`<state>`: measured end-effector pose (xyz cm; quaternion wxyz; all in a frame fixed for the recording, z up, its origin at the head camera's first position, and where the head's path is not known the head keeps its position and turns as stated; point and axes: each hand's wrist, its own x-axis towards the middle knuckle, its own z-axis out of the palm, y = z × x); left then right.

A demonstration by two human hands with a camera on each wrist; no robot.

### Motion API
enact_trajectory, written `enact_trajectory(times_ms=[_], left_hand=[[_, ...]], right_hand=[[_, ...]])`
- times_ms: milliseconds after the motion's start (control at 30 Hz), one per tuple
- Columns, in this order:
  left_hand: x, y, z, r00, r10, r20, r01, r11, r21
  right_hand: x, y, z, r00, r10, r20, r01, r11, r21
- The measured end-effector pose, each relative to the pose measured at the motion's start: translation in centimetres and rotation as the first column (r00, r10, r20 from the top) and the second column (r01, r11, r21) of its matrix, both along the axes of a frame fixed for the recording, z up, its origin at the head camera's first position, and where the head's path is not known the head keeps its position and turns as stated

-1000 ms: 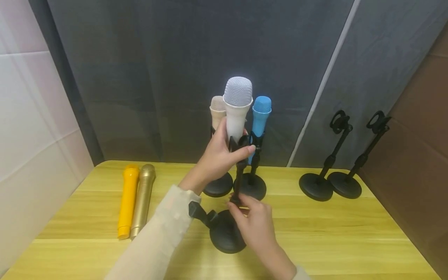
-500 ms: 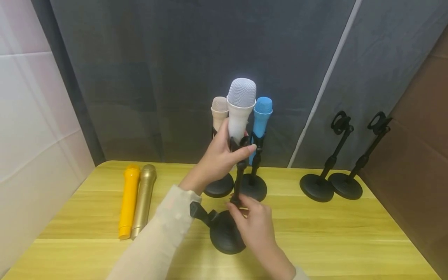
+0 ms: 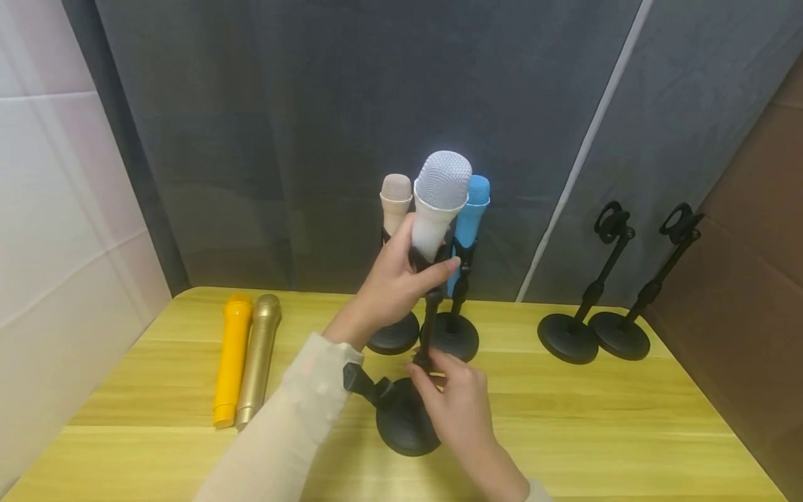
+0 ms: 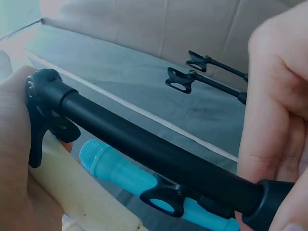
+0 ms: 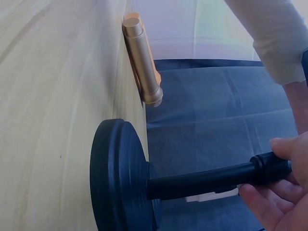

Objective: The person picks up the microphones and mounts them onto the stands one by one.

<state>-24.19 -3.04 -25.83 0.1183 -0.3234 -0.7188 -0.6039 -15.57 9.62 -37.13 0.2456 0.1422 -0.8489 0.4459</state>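
Note:
My left hand [image 3: 392, 289] grips a white microphone [image 3: 439, 199] at the clip of a black desk microphone stand [image 3: 429, 321], its thumb across the clip. Lower on the pole, my right hand [image 3: 456, 397] pinches the collar with thumb and fingers. The stand's round base [image 5: 113, 178] rests on the table in the right wrist view. Seen from the left wrist, the white microphone [image 4: 89, 192] passes below the pole [image 4: 154, 147], and its head is hidden. The microphone leans to the right in the head view.
Just behind stand a beige microphone [image 3: 396, 199] and a blue microphone [image 3: 470, 216], both clipped in black stands. An orange microphone [image 3: 231, 362] and a gold microphone [image 3: 258, 362] lie at the left. Two bare stands [image 3: 567, 338] are at the back right, near the brown side wall [image 3: 740, 279].
The white microphone's head has tipped to the right and slightly down, now overlapping the blue microphone. My right hand has stayed on the collar.

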Motion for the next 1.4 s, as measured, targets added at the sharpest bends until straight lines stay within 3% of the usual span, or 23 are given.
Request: enact_trajectory(times_ms=[433,667,967,1400], left_hand=[[0.1,0.1,0.0,1.0,0.026,-0.008,-0.026,1.0,0.013],[0.0,0.9,-0.7,0.991,-0.129,0.027,0.122,0.976,0.182],[0.2,1.0,-0.6,0.993,-0.089,0.072,0.076,0.983,0.166],[-0.1,0.9,-1.1,0.99,-0.094,0.107,0.074,0.98,0.183]], right_hand=[[-0.1,0.0,0.0,1.0,-0.003,-0.011,0.003,1.0,0.008],[-0.3,0.0,-0.2,0.999,-0.003,-0.048,0.004,1.0,0.022],[-0.5,0.0,-0.1,0.999,-0.018,-0.052,0.019,1.0,0.022],[-0.6,0.0,-0.3,0.997,-0.021,-0.071,0.023,0.999,0.025]])
